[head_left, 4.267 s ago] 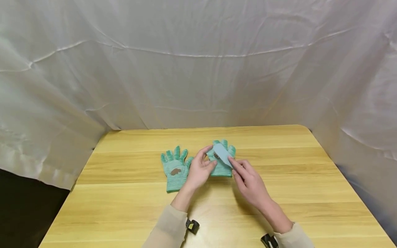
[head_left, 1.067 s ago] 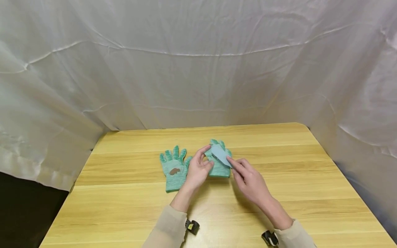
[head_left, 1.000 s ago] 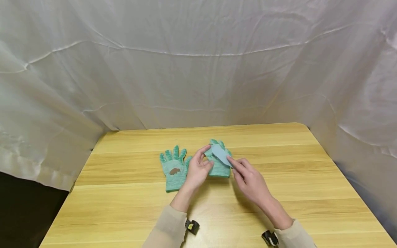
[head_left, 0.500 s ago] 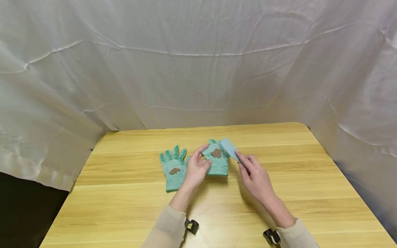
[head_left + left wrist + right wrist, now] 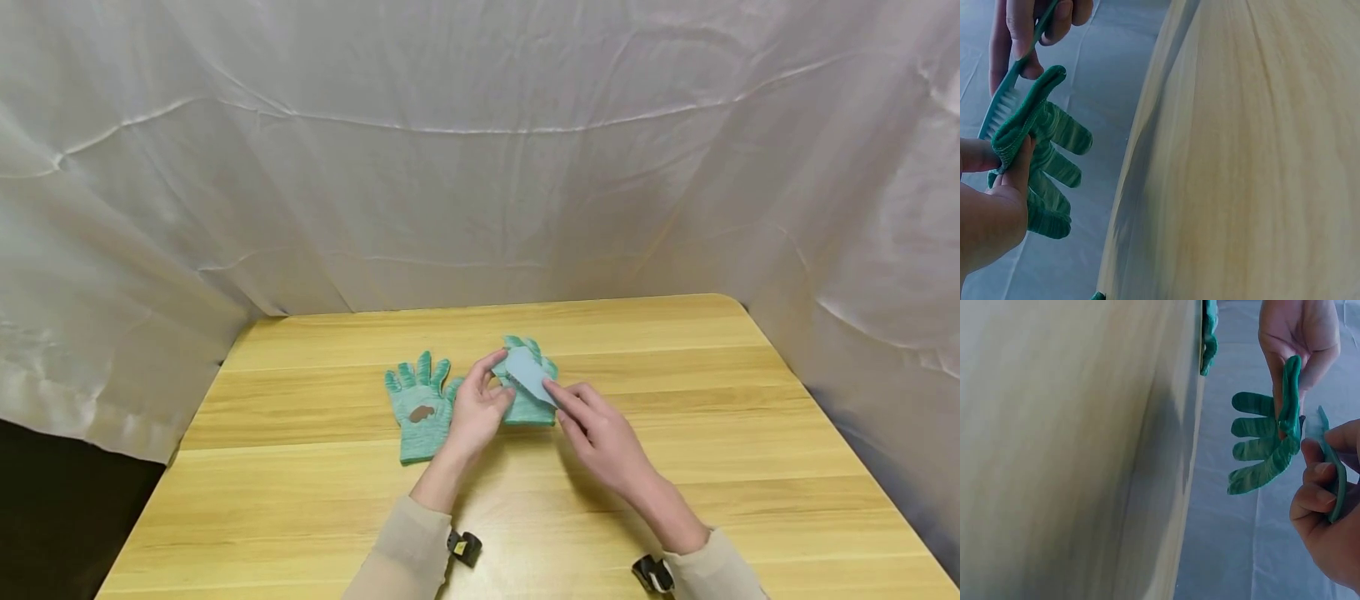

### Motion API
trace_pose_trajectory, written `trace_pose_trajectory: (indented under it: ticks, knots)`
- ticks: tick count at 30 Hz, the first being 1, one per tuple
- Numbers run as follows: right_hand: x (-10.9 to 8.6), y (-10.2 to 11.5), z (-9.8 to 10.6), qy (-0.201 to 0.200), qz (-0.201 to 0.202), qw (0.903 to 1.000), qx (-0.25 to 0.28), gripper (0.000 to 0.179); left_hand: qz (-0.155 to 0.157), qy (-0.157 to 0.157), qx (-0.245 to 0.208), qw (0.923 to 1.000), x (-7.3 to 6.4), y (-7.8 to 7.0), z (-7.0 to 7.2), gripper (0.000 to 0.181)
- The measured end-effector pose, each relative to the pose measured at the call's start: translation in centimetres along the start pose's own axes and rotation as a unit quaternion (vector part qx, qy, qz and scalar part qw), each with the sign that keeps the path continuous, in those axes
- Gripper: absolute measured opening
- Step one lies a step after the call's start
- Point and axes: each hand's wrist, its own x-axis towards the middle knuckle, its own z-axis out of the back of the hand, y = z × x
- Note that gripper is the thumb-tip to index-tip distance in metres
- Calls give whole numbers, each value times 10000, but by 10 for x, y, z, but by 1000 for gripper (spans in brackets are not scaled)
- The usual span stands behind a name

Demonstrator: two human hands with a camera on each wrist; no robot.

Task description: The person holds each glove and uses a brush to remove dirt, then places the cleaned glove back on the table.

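My left hand (image 5: 478, 410) pinches the edge of a green knitted glove (image 5: 531, 410), which it holds up off the table. In my right hand (image 5: 611, 442) is a light blue scrubbing brush (image 5: 527, 373), gripped by its handle with a finger along its back. The brush lies over the palm of the held glove and hides the middle of it. Pale bristles (image 5: 1004, 107) face the glove in the left wrist view; whether they touch it I cannot tell. To the left, a second green glove (image 5: 424, 435) lies flat, a brown patch (image 5: 422, 413) on its palm.
A light wooden table (image 5: 300, 517) stretches under both hands. Grey-white cloth (image 5: 480, 200) hangs behind it and at both sides. A dark area (image 5: 67, 500) shows beyond the left table edge.
Half a second ago the brush was off to the right, and a brown patch showed on the held glove. It has moved back left over the palm and covers that patch.
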Motion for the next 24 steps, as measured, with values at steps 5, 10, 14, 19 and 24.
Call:
trace_pose_trajectory:
  ticks: [5, 10, 14, 19, 24]
  knots:
    - [-1, 1, -1, 162, -8, 9998, -62, 49, 16, 122, -89, 9999, -1, -1, 0, 61]
    - [-1, 0, -1, 162, -54, 9997, -163, 50, -14, 165, 9, 9999, -1, -1, 0, 60]
    - [-1, -2, -1, 162, -158, 9995, -209, 49, -2, 186, 58, 9998, -2, -1, 0, 60]
    - [-1, -3, -1, 125, -240, 9993, -275, 49, -10, 146, 13, 9999, -2, 0, 0, 59]
    - [-1, -4, 0, 31, -268, 9989, -396, 49, 15, 122, -27, 9999, -2, 0, 0, 59]
